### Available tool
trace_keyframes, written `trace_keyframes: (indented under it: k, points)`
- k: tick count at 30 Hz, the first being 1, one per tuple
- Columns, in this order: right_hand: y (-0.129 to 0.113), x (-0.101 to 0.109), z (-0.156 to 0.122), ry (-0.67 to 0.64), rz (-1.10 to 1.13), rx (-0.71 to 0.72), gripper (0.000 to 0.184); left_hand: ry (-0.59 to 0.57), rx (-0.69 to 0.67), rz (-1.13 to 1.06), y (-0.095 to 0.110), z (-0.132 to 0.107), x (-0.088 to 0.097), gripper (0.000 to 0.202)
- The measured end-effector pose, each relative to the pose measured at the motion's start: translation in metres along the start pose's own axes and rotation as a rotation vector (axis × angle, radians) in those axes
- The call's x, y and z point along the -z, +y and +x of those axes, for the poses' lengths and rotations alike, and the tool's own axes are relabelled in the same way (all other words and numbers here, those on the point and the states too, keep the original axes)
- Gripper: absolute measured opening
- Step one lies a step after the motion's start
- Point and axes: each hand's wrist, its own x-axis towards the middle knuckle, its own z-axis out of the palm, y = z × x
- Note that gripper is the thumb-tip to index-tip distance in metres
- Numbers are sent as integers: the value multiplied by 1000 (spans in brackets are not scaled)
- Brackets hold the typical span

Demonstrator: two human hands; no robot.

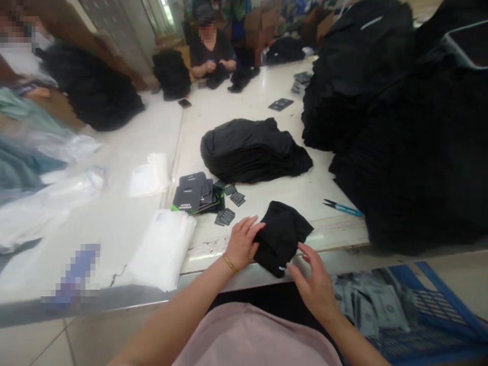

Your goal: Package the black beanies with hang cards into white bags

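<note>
- The black garment (284,223) lay at the near edge of the table (263,195), between the 2 hands, its white lettering (282,268) towards the wearer.
- It looked light, soft and limp, likely to fold or crease rather than break; slipperiness was hard to judge.
- The side edges seemed the best hold, 1 hand to each, with the fingers kept off the lettering.
- The left hand (242,241) had its fingers loosely spread over the garment's left side; I could not tell whether the thumb pinched any cloth.
- The right hand (314,282) had thumb and forefinger well parted at the lower right edge, without a visible pinch.
- Beyond the garment stood a black cloth stack (253,152); dark cards (188,193) and small tags (225,217) lay to its near left, and blue-handled snips (343,207) to the right.
- White sheets (163,249) lay left of the hands, and a large black pile (412,157) rose at the right.
- Below the table's right side was a blue crate (438,300).
- Across the table, 1 co-worker (213,48) handled dark cloth before cardboard boxes (261,23).
</note>
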Motion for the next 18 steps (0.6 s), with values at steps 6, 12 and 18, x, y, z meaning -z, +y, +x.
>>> trace_keyframes:
  k: [6, 12, 18]
  points:
    - [10, 1, 9, -328, -109, 166, 43, -351, 58, -284, -15, 35, 20, 37]
    - [-4, 0, 39, -142, 677, -842, 22, -363, 324, -236, -18, 46, 10, 52]
    - [-11, -4, 39, -101, 847, -981, 18, -47, 581, -61, 6, 46, -12, 45]
